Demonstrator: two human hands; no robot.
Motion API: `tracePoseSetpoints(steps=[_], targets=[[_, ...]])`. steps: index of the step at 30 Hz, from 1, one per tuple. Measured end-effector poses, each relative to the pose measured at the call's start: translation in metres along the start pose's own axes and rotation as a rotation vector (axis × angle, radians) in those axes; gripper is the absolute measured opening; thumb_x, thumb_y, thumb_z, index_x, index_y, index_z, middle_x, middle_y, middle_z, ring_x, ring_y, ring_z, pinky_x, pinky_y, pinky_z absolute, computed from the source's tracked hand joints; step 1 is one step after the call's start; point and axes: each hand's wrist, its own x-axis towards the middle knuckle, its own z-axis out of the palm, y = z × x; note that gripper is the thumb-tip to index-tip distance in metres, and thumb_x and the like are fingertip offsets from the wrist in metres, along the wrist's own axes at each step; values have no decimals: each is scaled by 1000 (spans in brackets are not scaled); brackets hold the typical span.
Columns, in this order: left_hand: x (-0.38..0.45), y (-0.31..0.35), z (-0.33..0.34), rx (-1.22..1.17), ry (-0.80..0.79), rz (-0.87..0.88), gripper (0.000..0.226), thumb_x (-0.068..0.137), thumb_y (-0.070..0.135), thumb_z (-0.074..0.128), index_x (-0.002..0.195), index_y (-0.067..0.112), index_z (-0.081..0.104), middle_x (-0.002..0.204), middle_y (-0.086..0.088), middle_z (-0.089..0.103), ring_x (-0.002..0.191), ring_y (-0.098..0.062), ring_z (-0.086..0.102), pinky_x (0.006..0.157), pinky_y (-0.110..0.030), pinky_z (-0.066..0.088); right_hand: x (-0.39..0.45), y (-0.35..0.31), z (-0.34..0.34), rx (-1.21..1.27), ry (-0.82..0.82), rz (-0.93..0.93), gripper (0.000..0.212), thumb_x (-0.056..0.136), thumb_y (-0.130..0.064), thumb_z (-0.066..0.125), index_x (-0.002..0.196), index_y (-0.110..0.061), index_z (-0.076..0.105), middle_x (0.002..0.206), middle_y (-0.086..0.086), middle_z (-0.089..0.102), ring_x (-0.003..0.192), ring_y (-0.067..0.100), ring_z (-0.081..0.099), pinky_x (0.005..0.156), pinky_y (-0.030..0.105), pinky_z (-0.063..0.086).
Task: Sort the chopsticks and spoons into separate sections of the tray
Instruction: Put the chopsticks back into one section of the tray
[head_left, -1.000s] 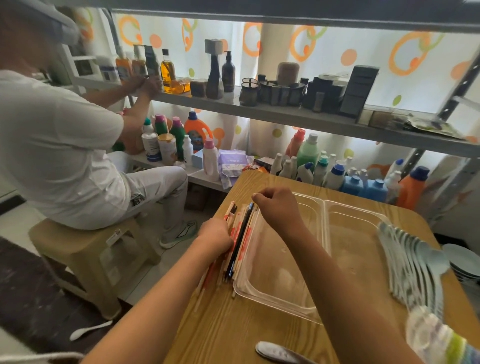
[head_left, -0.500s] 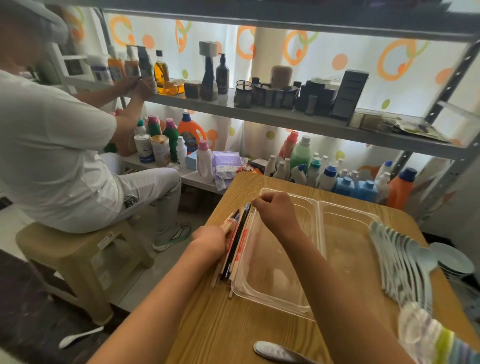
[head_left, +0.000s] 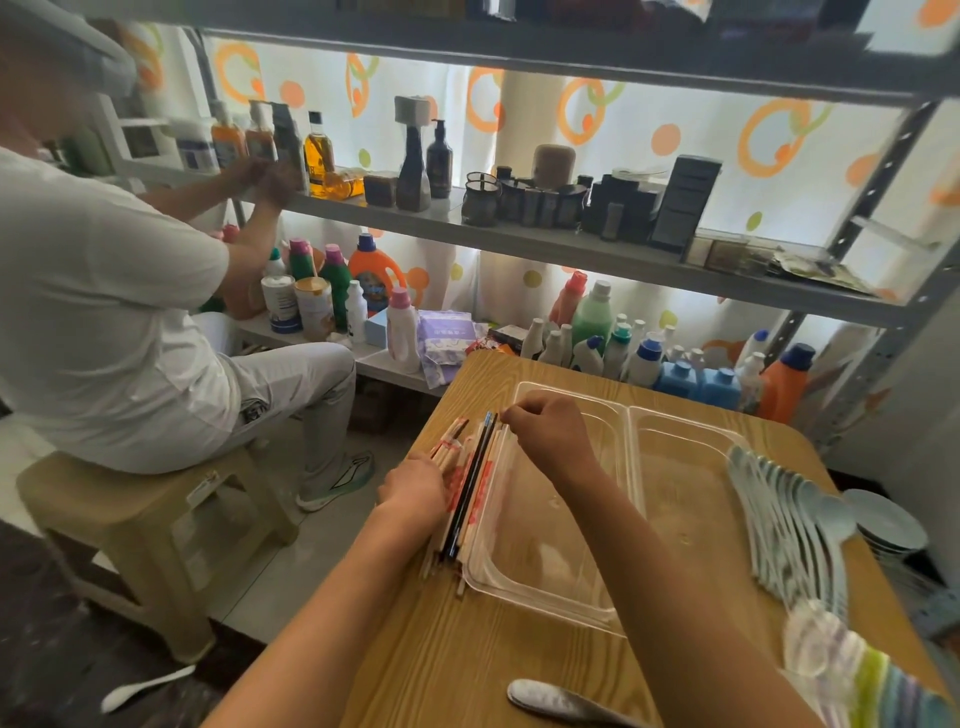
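A clear plastic tray (head_left: 628, 415) with two empty sections lies on the wooden table (head_left: 467, 654). A bundle of chopsticks (head_left: 470, 488), some paper-wrapped, some black, lies along the tray's left rim. My left hand (head_left: 413, 493) rests on the bundle's left side with curled fingers against it. My right hand (head_left: 545, 439) reaches over the left section and pinches the far ends of the chopsticks. A row of pale blue spoons (head_left: 784, 525) lies to the right of the tray.
A person in white (head_left: 104, 312) sits on a stool (head_left: 135, 530) at the left, handling bottles on a metal shelf (head_left: 519, 244). Bottles crowd behind the table. Stacked plates (head_left: 888, 525) sit at the right. A white spoon (head_left: 561, 704) lies at the table's near edge; another white spoon (head_left: 145, 688) is on the floor.
My left hand has pushed the chopstick bundle closer together against the tray's rim. My right hand stays at the far ends. The view has shifted slightly.
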Motion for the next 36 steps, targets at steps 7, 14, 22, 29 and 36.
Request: tracePoseSetpoints(steps=[7,14,22,29,36], targets=[[-17,-7,-5,-85,58,96,33,96,28,52,119,6,41,118,-14,60,109,-34,59,87,-44,47,-8,-1,-1,27,-1,46,28,95,-21,59,85,1,73,84,20,69,74,29,66,72,41,56],[-34,-4,-20,-217,218,331,62,95,20,51,141,13,11,111,-11,62,89,-30,64,79,-47,53,-28,-27,-3,185,-94,137,48,100,-49,46,70,-14,60,54,-5,55,38,3,51,41,15,38],[-62,17,-48,-340,259,532,101,96,25,56,145,23,-33,133,-12,59,109,-24,64,93,-39,49,-33,-40,-5,383,-107,108,26,93,-40,63,81,-17,65,61,-8,55,39,-1,50,42,13,37],[-70,29,-57,-328,284,593,98,98,24,54,145,24,-32,134,-9,59,109,-20,65,95,-33,48,-35,-43,-18,370,-140,80,23,91,-32,66,77,-14,65,56,-3,53,37,2,47,42,18,38],[-74,43,-59,-323,314,673,92,98,29,53,147,29,-26,138,-5,56,112,-20,64,99,-38,46,-39,-45,-38,301,-49,-31,29,92,-23,59,64,-16,60,55,-3,55,45,5,54,45,17,42]])
